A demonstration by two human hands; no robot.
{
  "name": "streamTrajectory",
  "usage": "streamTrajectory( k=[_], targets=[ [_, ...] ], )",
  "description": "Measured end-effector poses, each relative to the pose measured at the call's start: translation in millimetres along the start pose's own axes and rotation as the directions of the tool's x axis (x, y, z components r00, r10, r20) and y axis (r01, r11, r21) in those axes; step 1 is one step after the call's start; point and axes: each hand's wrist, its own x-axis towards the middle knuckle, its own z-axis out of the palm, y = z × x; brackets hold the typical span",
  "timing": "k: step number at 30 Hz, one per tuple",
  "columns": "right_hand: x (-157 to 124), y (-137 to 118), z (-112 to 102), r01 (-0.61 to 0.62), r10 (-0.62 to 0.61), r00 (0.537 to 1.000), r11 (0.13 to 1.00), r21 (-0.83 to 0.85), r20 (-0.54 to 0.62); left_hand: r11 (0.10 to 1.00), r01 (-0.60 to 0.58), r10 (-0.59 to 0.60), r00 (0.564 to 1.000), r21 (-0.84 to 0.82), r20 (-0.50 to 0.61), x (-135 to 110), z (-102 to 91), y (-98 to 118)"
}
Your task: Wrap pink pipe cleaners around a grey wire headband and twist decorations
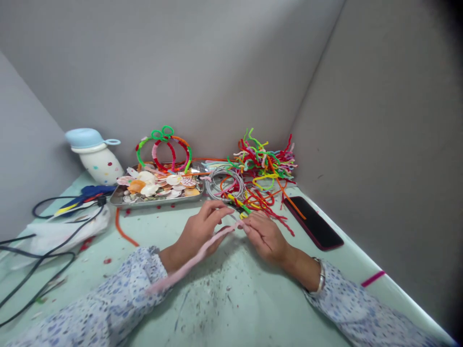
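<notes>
In the middle of the table, my right hand is closed, pinching the end of a fluffy pink pipe cleaner. The pipe cleaner runs down to the left, over my left thumb and in front of my left forearm. My left hand faces it with thumb and fingers apart, the pipe cleaner lying against the thumb. A short grey wire shows between the left fingertips and the right hand. Just behind the hands lie a coil of silver wire and a partly hidden tool with yellow-green handles.
A metal tray of seashells stands behind on the left, pipe-cleaner rings above it. Nearby are a white bottle and black cables. Multicoloured pipe cleaners and a phone lie right. Grey walls enclose the table.
</notes>
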Motion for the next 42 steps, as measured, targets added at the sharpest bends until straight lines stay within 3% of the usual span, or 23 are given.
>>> streamTrajectory(
  k=[5, 13, 35, 42],
  targets=[
    [-1, 2, 3, 0.068, -0.068, 0.995, 0.998, 0.007, 0.079, 0.995, -0.08, 0.085, 0.994, -0.062, 0.075, -2, 3.0, -6],
    [-2, 3, -1, 0.083, -0.083, 0.994, 0.997, -0.002, 0.065, 0.99, 0.003, 0.019, 0.989, -0.144, 0.147, -3, -2.5, 0],
    [-2, 2, 1, 0.138, -0.136, 0.989, 0.99, -0.042, 0.063, 0.99, 0.029, -0.012, 0.992, -0.136, 0.129, -1, -0.3, 6],
    [-2, 4, 0, 0.157, -0.152, 0.985, 0.985, -0.064, 0.08, 0.974, 0.148, -0.129, 0.985, -0.172, 0.116, -6, 3.6, 5]
  ],
)
